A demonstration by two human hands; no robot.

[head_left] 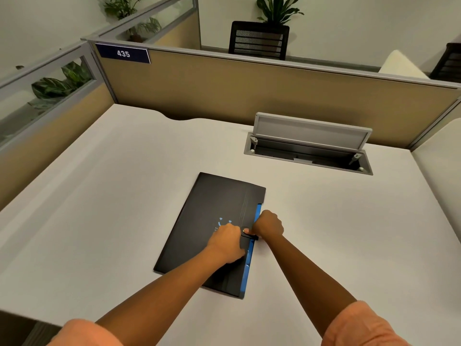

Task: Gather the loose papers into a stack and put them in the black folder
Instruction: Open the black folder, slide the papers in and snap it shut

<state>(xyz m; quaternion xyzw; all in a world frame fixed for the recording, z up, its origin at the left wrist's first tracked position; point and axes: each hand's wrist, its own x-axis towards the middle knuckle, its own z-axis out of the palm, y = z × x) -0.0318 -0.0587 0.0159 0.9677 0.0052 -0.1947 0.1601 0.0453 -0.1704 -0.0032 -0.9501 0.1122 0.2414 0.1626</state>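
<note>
The black folder [214,216] lies shut and flat on the white desk [99,196], a blue inner edge showing along its right side. No loose papers are in sight. My left hand [225,242] presses on the folder's flap near its round button clasp. My right hand [268,224] is curled at the folder's right edge, its fingers pinching the short black closure strap by the clasp.
An open grey cable hatch [309,148] is set into the desk behind and to the right of the folder. Tan partition walls [224,83] border the desk at the back and left. A black mesh chair [259,39] stands beyond the partition.
</note>
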